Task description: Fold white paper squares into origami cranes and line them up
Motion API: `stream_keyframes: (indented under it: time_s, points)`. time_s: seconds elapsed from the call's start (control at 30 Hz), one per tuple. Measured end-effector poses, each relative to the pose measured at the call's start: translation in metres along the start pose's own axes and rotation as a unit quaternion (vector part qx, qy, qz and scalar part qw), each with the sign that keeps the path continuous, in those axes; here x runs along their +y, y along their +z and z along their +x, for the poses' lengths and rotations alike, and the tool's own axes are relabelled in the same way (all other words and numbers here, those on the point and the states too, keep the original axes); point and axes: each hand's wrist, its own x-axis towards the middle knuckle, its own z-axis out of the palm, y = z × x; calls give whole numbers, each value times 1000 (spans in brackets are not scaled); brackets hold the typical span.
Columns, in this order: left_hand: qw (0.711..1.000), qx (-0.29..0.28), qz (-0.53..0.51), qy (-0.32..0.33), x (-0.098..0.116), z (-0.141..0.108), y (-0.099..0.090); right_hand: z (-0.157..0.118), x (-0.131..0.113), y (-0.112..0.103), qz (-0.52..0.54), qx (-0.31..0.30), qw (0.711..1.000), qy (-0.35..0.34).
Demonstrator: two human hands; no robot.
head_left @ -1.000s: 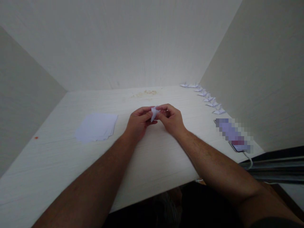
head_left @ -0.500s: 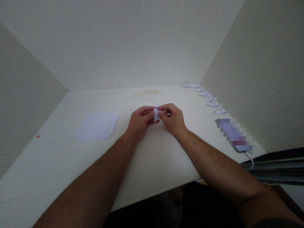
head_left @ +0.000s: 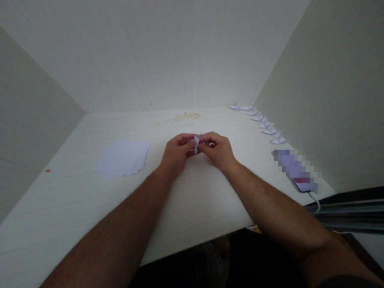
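Between my two hands, above the middle of the table, is a small folded piece of white paper (head_left: pixel 197 143). My left hand (head_left: pixel 177 154) pinches its left side, with the thumb in front and the fingers behind. From the right, the thumb and fingertips of my right hand (head_left: pixel 219 151) close on its other side. Fingers cover part of the folded paper, so its full shape is hidden.
Loose white sheets (head_left: pixel 124 158) lie stacked on the table (head_left: pixel 198 212) at the left. Several folded paper figures (head_left: pixel 264 122) line the back right edge. A blurred-out phone (head_left: pixel 295 172) with a white cable (head_left: pixel 317 205) lies at the right. Walls enclose the table.
The folded paper has turned and now looks narrower between my fingers. My right thumb has shifted slightly to the left along it. My left hand has hardly moved.
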Motion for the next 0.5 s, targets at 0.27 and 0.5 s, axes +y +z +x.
stream_keyframes:
  time_s: [0.27,0.5]
  points:
    - [1000,5,-12,-4,0,1,0,1,1,-1,55,-14,998,38]
    - [1000,-2,-8,-5,-2,1,-1,0,0,0,44,-5,998,48]
